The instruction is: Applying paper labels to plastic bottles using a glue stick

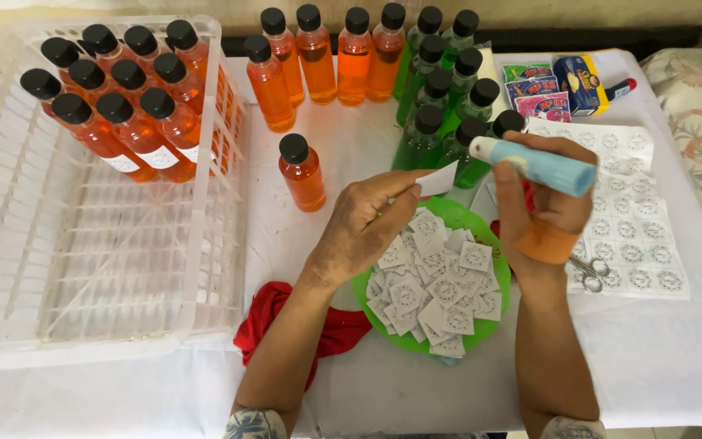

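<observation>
My left hand (367,223) pinches a small white square label (439,180) between thumb and fingers, above a green plate (457,216) piled with several cut labels. My right hand (542,203) grips a blue and white glue stick (542,165), its white tip pointing left at the held label. A bandage wraps the right wrist. A single orange bottle (301,172) with a black cap stands just left of my left hand.
A white plastic crate (83,268) at left holds several orange bottles at its far end. More orange bottles (327,57) and green bottles (440,97) stand at the back. A sheet of uncut labels (635,236), scissors (588,272), sachets (538,91) and a red cloth (274,313) lie around.
</observation>
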